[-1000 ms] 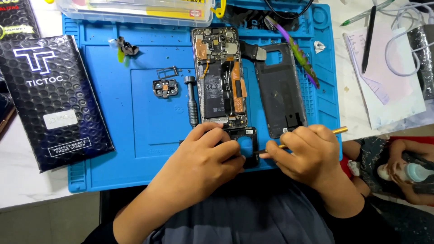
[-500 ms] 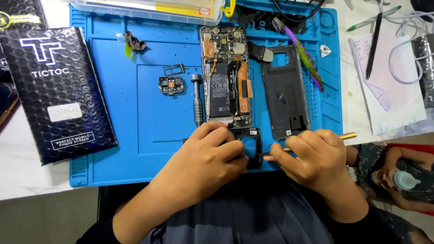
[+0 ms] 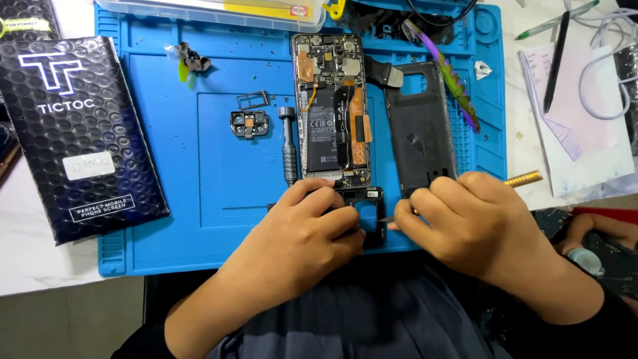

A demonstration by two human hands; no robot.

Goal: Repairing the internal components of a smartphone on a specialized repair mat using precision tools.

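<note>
Two hands sit close together at the near edge of the blue rubber mat (image 3: 199, 199), just as they did a moment ago; only the view has shifted a little. The left hand (image 3: 312, 229) presses down on a small black plastic frame (image 3: 369, 211), which lies just below the open phone with its bare circuit board (image 3: 332, 113). The right hand (image 3: 468, 223) pinches a thin gold-handled tool (image 3: 524, 178), its tip touching the frame. The work looks slow and careful. A black back cover (image 3: 420, 129) lies beside the phone.
</note>
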